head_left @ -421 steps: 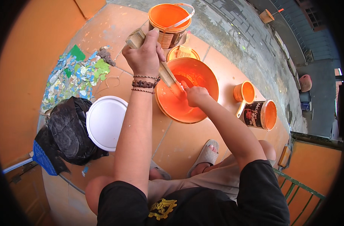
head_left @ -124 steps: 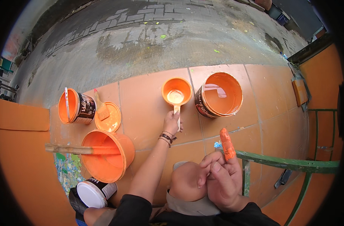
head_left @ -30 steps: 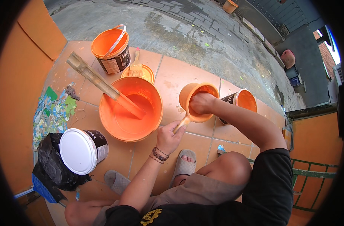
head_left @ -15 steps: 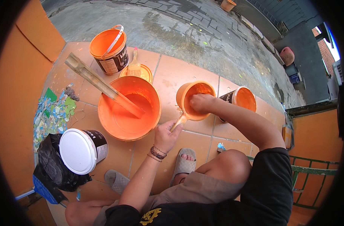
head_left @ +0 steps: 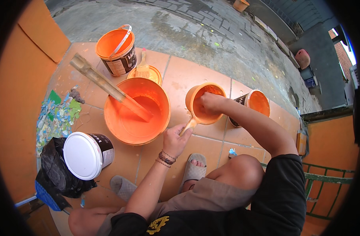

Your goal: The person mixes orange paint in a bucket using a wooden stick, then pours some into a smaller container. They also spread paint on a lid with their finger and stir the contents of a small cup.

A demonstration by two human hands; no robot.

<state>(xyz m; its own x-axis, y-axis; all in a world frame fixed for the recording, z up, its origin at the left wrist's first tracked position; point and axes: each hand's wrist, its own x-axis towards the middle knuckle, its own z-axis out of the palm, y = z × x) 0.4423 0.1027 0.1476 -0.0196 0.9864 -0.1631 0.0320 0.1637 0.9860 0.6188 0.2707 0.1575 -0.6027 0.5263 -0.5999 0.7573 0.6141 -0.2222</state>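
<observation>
My left hand point(head_left: 175, 140) grips the handle of a plastic dipper point(head_left: 192, 95), whose inside is coated with orange paint. My right hand point(head_left: 210, 103) reaches down into the dipper's mouth; its fingers are hidden, so what they hold, if anything, does not show. To the left stands a wide orange tub point(head_left: 127, 135) with orange paint in it. A long paint-covered stick point(head_left: 105, 84) leans in the tub, its top end over the rim. Just right of the dipper, a tilted paint pail point(head_left: 258, 103) shows orange inside, partly behind my right forearm.
A paint pail with a raised handle point(head_left: 117, 59) stands behind the tub, beside a paintbrush point(head_left: 142, 69) on an orange lid point(head_left: 154, 74). A white-lidded pail point(head_left: 82, 156) lies on a black plastic bag point(head_left: 56, 167). Paint flakes point(head_left: 54, 122) cover tiles by the left wall.
My right hand has shifted slightly inside the dipper. My left hand keeps its hold on the handle. The whole view has moved a little.
</observation>
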